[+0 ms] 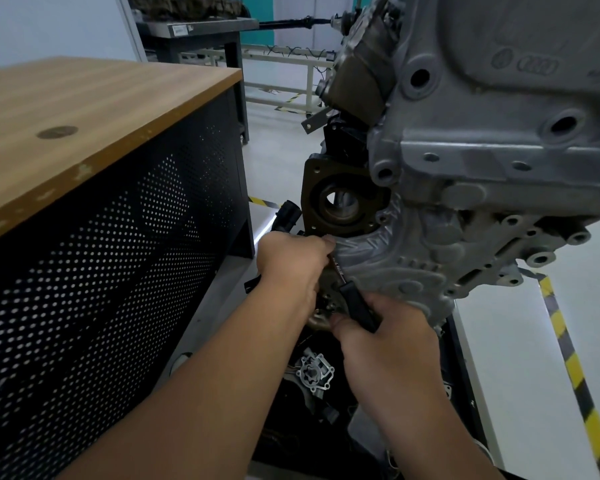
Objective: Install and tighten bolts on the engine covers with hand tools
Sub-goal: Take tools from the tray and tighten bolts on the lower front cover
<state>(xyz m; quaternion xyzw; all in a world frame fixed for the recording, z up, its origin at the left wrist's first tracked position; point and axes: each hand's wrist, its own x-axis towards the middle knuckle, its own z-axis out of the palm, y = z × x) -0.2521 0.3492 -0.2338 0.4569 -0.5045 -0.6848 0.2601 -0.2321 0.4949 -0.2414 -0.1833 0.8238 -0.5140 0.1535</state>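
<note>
While the left hand [291, 261] presses curled fingers against the ribbed, cast-grey engine cover [395, 258], the right hand [385, 337] grasps a black-handled ratchet [357, 306] — its steel shank low on the cover.

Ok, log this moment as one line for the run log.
left hand: steadies tool head | right hand: grips black ratchet handle | site: lower engine cover | bolt: hidden
</note>
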